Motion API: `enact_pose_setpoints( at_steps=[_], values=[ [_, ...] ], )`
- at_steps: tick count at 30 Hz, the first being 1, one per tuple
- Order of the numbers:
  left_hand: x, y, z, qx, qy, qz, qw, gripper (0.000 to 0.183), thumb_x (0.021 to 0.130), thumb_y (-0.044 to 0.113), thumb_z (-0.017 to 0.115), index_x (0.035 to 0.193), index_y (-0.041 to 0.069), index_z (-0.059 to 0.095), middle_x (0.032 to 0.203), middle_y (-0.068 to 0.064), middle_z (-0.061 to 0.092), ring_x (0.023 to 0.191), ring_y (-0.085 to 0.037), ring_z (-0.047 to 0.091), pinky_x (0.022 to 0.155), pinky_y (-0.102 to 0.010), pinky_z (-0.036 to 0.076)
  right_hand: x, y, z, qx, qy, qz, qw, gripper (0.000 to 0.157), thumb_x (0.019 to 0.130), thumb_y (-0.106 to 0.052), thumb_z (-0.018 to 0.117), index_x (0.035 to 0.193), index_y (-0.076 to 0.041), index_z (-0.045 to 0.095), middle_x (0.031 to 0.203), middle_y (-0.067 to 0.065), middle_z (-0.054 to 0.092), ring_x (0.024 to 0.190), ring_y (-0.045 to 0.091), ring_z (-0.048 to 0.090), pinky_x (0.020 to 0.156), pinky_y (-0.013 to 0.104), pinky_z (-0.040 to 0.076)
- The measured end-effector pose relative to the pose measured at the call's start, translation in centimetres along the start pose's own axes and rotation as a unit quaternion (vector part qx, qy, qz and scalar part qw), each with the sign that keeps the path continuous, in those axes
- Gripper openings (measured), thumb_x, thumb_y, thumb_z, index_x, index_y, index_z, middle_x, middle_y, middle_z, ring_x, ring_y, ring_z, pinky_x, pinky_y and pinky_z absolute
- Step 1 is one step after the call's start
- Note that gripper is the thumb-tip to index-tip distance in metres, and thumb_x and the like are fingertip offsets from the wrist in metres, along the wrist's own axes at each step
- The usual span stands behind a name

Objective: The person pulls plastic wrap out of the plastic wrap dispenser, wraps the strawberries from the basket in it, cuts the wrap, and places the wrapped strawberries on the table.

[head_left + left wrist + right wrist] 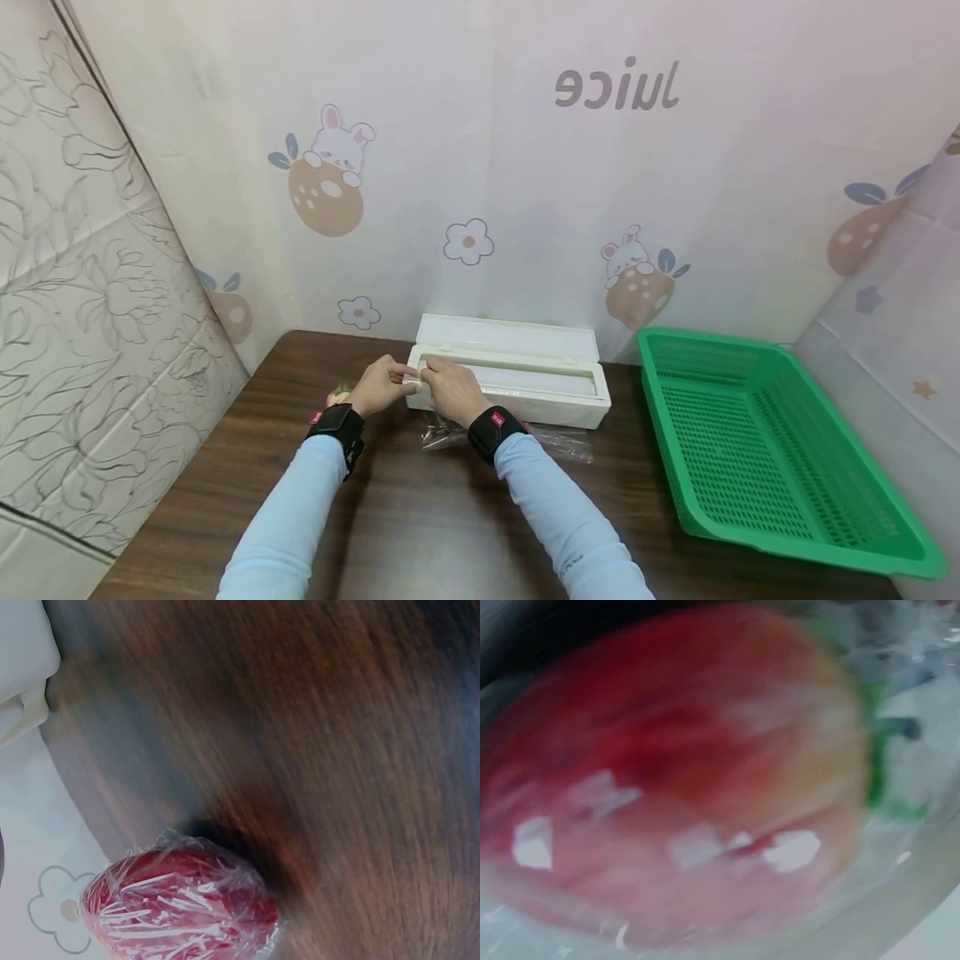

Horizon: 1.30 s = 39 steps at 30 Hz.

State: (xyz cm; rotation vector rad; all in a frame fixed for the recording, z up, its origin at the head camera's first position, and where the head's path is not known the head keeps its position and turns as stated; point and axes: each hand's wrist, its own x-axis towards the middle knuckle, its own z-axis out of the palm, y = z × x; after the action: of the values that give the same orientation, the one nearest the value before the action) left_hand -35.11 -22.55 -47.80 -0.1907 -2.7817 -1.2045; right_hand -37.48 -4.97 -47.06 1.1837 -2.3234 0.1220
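Note:
A white cling film dispenser stands lid-up against the back wall, a white roll inside it. At its left end my left hand and right hand meet, their fingertips pinching what looks like the clear film's edge; the film there is too small to see well. Beside the left wrist lies a red fruit wrapped in clear film. Under the right hand, mostly hidden in the head view, a red-and-yellow fruit with green at its stem end lies by clear film.
A green perforated plastic basket stands on the right of the dark wooden table. The dispenser's raised lid stands by the printed back curtain. Another curtain hangs on the left.

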Motion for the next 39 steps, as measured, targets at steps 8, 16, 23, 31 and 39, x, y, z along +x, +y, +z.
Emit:
enact_pose_setpoints(
  at_steps=[8,16,23,31,39],
  values=[
    [-0.2,0.1,0.0,-0.006,0.002,0.006,1.0,0.024,0.077,0.019,0.072,0.098,0.008,0.072,0.082,-0.008,0.045,0.081,-0.021,0.049,0.069,-0.029,0.042,-0.5,0.2,-0.1,-0.014,0.021,-0.003,1.0,0.021,0.066,-0.009,0.069,0.086,-0.016,0.066,0.084,-0.004,0.055,0.085,0.013,0.055,0.068,0.022,0.048],
    [-0.1,0.2,0.3,-0.005,0.001,-0.009,0.9999,0.022,0.077,0.018,0.072,0.098,0.01,0.072,0.082,-0.006,0.044,0.08,-0.019,0.047,0.067,-0.028,0.04,-0.6,-0.1,-0.4,0.014,-0.017,0.018,1.0,0.02,0.069,-0.006,0.068,0.088,-0.014,0.068,0.086,-0.003,0.055,0.086,0.014,0.054,0.063,0.023,0.05],
    [-0.1,0.0,0.4,-0.002,0.005,-0.014,0.9999,0.022,0.076,0.018,0.072,0.097,0.01,0.072,0.082,-0.006,0.044,0.083,-0.022,0.051,0.071,-0.032,0.046,0.0,-0.6,-1.6,-0.011,-0.047,0.012,0.999,0.02,0.073,-0.009,0.07,0.093,-0.012,0.068,0.087,0.0,0.057,0.084,0.016,0.056,0.066,0.025,0.05],
    [-0.2,-0.2,0.6,-0.007,0.016,-0.001,0.9998,0.022,0.075,0.017,0.073,0.095,0.01,0.073,0.081,-0.006,0.044,0.081,-0.02,0.051,0.069,-0.03,0.044,0.4,-0.9,-2.1,-0.03,-0.093,0.028,0.995,0.022,0.075,-0.014,0.069,0.097,-0.012,0.068,0.089,0.001,0.059,0.084,0.016,0.058,0.07,0.025,0.051],
    [-0.1,-0.1,0.6,-0.011,0.028,0.006,0.9995,0.02,0.073,0.015,0.075,0.092,0.009,0.073,0.079,-0.006,0.045,0.075,-0.018,0.047,0.065,-0.027,0.039,0.2,-0.8,-2.4,-0.05,-0.115,0.031,0.992,0.025,0.075,-0.019,0.071,0.099,-0.011,0.068,0.091,0.002,0.058,0.084,0.016,0.057,0.072,0.024,0.051]
  ],
)
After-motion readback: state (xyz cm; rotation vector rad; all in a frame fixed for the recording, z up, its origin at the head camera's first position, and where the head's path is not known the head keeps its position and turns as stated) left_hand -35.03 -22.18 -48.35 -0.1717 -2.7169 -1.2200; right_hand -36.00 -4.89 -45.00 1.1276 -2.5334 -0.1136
